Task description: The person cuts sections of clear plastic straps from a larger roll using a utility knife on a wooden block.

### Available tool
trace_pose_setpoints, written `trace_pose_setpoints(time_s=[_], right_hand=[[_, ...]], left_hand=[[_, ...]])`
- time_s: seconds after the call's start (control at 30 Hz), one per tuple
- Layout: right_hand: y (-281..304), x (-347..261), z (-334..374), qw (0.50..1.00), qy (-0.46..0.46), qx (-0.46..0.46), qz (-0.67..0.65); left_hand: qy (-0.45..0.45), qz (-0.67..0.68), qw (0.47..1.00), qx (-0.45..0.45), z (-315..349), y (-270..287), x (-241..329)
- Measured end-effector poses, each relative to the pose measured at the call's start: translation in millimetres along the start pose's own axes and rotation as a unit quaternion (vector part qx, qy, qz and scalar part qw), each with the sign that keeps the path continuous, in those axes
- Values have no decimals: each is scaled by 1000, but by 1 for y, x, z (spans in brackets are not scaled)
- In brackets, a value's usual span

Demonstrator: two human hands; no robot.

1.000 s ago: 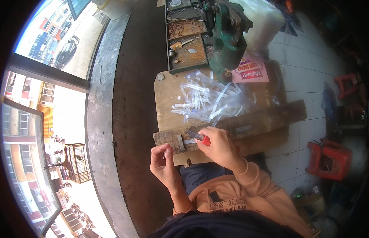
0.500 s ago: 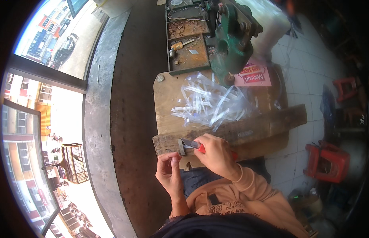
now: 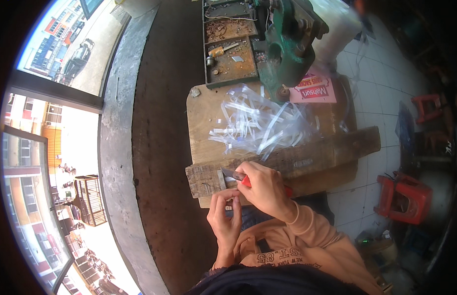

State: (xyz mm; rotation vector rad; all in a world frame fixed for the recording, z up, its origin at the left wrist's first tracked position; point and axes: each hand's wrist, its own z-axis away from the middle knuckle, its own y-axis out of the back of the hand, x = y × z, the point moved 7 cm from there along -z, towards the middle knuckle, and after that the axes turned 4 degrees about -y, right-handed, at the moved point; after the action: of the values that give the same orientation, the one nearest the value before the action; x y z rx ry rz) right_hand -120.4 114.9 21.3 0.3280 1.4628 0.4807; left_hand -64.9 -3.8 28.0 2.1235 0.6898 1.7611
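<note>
My right hand is closed around a utility knife with a red handle. Its blade points left and lies over the left part of a worn wooden plank, beside a narrow pale bar set across the wood. Just below the blade, at the plank's near edge, my left hand has its thumb and fingers pinched together. A small whitish piece shows between the blade and those fingertips; whether the fingers hold it is hidden. Beyond the plank lies a tangled heap of clear plastic strips.
A green cast-metal machine stands at the far side of the wooden board, near a pink printed sheet. Left of it is a compartmented tray holding a yellow-handled tool. Red stools stand on the tiled floor at right.
My left hand has moved right and slightly down, closer under my right hand. The knife has shifted slightly left and up, its blade still over the plank.
</note>
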Motion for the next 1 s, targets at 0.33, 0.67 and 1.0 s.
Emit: trace_pose_setpoints(time_s=[0.33,0.67,1.0], right_hand=[[4,0,-1,1000,-7,-18,-2],[3,-1,-2,1000,8,-11,10],[45,1,12,984,63,-99,137]], left_hand=[[-15,-10,1000,-2,1,1,3],[-76,-209,972,-69,4,-14,21],[-226,-399,856,-239,-13,-17,26]])
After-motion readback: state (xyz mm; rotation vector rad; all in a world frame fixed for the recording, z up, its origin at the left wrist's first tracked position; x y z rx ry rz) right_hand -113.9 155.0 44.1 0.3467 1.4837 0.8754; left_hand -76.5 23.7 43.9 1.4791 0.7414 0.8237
